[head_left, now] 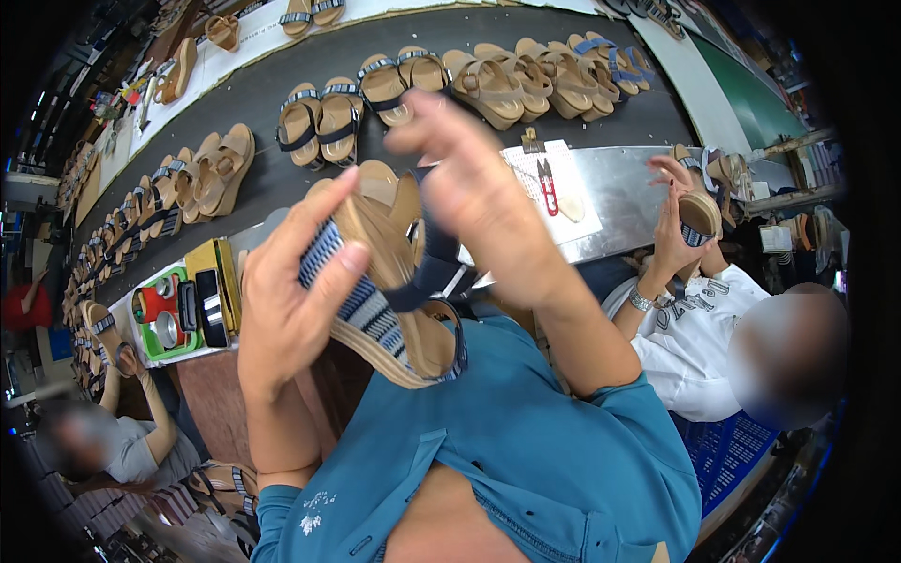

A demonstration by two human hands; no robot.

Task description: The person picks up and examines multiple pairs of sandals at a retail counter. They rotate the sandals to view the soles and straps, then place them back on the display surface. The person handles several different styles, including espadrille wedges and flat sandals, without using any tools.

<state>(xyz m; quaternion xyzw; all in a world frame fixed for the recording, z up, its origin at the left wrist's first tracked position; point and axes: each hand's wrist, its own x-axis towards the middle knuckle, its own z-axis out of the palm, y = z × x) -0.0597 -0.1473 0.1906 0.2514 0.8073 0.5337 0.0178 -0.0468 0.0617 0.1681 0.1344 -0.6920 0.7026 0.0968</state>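
Observation:
A wedge sandal (375, 324) with a blue-and-white woven side, tan insole and dark straps is tilted in front of my chest. My left hand (286, 291) grips it around the sole, thumb across the woven side. Behind it shows another tan sole part (380, 180); I cannot tell whether that is a second sandal. My right hand (474, 183) is raised just right of the sandal, over its dark strap. Motion smears its fingers, so whether it touches the strap is unclear.
Pairs of sandals (319, 122) line the dark conveyor belt (263, 98) ahead. Red thread snips (547, 188) lie on paper on the metal ledge (624, 192) to the right. A green tray (167, 314) stands left. Co-workers on both sides handle sandals, one in a white shirt (685, 338).

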